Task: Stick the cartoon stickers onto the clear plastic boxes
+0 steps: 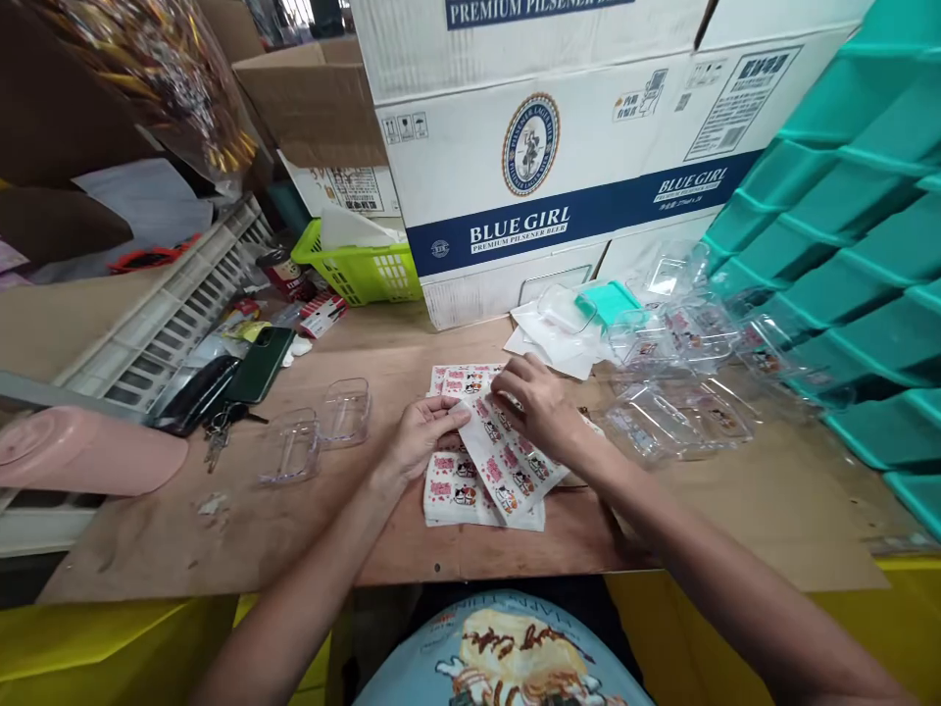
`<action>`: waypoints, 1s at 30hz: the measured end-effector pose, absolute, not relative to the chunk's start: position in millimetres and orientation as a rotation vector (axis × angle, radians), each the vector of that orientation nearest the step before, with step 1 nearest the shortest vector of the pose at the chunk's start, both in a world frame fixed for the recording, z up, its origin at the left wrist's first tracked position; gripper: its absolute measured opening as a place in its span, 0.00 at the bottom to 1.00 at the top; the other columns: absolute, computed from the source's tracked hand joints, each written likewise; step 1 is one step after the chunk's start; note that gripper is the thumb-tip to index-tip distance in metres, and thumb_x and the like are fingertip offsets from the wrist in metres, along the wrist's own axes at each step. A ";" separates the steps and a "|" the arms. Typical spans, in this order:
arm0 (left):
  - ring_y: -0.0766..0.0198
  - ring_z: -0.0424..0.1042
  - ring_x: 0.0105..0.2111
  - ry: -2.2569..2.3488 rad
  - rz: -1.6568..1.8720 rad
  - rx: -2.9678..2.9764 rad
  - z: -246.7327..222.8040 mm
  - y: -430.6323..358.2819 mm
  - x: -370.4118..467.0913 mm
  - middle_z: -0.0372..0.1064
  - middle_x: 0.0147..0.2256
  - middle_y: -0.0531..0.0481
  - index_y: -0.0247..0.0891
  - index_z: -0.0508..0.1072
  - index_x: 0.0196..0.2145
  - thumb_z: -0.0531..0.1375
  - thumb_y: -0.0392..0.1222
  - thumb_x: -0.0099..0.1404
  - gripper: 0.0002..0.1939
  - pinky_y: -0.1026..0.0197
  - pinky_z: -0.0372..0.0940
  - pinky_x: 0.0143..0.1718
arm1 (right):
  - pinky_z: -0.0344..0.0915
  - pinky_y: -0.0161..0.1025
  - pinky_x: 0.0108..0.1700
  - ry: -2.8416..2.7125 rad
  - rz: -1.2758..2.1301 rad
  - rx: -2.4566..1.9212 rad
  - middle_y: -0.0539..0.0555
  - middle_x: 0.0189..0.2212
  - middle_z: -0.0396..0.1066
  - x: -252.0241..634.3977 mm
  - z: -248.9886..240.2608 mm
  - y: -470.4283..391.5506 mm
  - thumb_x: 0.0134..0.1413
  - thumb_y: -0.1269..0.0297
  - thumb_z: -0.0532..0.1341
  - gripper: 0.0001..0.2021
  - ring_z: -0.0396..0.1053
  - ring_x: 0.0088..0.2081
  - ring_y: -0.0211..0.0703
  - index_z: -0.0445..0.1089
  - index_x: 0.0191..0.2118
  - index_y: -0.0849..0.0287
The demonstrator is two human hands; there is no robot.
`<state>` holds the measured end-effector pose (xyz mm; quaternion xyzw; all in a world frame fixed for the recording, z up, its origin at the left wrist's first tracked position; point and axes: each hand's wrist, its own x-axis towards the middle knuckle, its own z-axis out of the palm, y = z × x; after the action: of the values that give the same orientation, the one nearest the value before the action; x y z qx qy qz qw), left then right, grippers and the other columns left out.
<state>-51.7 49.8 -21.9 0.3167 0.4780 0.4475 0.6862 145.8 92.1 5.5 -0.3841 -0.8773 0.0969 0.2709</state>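
Observation:
A sheet of cartoon cat stickers [510,471] is tilted over a stack of similar sticker sheets [450,502] on the wooden table. My left hand [422,431] pinches the upper left corner of the top sheet between thumb and fingers. At that sheet's upper edge, my right hand [535,400] is closed with bent fingers on it; whether a single sticker is between the fingertips is hidden. Two clear plastic cases stand left of my hands, a nearer one [291,449] and a farther one [345,412].
Clear cases with stickers [683,417] are heaped at the right, beside stacked teal bins [882,333]. White beer cartons [470,127] wall off the back. A lime basket [368,275], a dark phone [263,363], keys [219,431] and a pink bottle [95,451] are at left.

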 end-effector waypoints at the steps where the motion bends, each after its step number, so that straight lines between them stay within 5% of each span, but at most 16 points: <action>1: 0.65 0.76 0.29 1.052 1.022 0.671 -24.0 46.1 -49.9 0.77 0.32 0.48 0.32 0.77 0.36 0.75 0.43 0.46 0.20 0.61 0.74 0.33 | 0.60 0.43 0.42 -2.327 0.249 -1.026 0.59 0.35 0.71 142.5 0.2 83.0 0.64 0.66 0.58 0.08 0.64 0.40 0.49 0.73 0.36 0.61; 11: 0.68 0.74 0.30 0.990 1.112 0.787 -25.3 23.5 -33.4 0.76 0.31 0.50 0.33 0.80 0.32 0.70 0.46 0.55 0.13 0.65 0.72 0.35 | 0.61 0.42 0.36 -2.148 0.343 -1.076 0.57 0.29 0.72 127.1 -14.9 44.9 0.65 0.67 0.55 0.14 0.65 0.33 0.46 0.75 0.30 0.59; 19: 0.60 0.75 0.33 1.146 1.105 0.865 -35.8 20.4 -39.3 0.76 0.34 0.46 0.33 0.79 0.34 0.67 0.48 0.57 0.14 0.55 0.73 0.38 | 0.60 0.37 0.29 -1.344 1.016 -1.194 0.51 0.22 0.71 147.5 -17.8 57.4 0.55 0.61 0.64 0.11 0.64 0.25 0.39 0.75 0.26 0.60; 25: 0.53 0.64 0.57 1.467 1.364 1.492 -19.2 19.1 -31.4 0.66 0.54 0.42 0.40 0.78 0.47 0.62 0.36 0.60 0.17 0.49 0.57 0.62 | 0.66 0.43 0.38 -1.361 0.504 -1.160 0.54 0.30 0.72 162.0 -4.3 60.6 0.58 0.63 0.63 0.06 0.68 0.34 0.45 0.76 0.33 0.56; 30: 0.53 0.67 0.56 0.882 1.194 0.989 5.1 19.1 -5.3 0.72 0.51 0.43 0.38 0.77 0.47 0.58 0.30 0.55 0.21 0.49 0.59 0.61 | 0.60 0.59 0.55 -1.911 0.296 -0.951 0.57 0.40 0.74 147.7 -3.6 37.8 0.59 0.67 0.61 0.14 0.67 0.45 0.53 0.75 0.49 0.50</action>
<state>-5.3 19.1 5.1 0.4315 0.3849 0.5211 0.6278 147.7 37.8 -3.6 -0.3887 -0.7809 0.1210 0.4737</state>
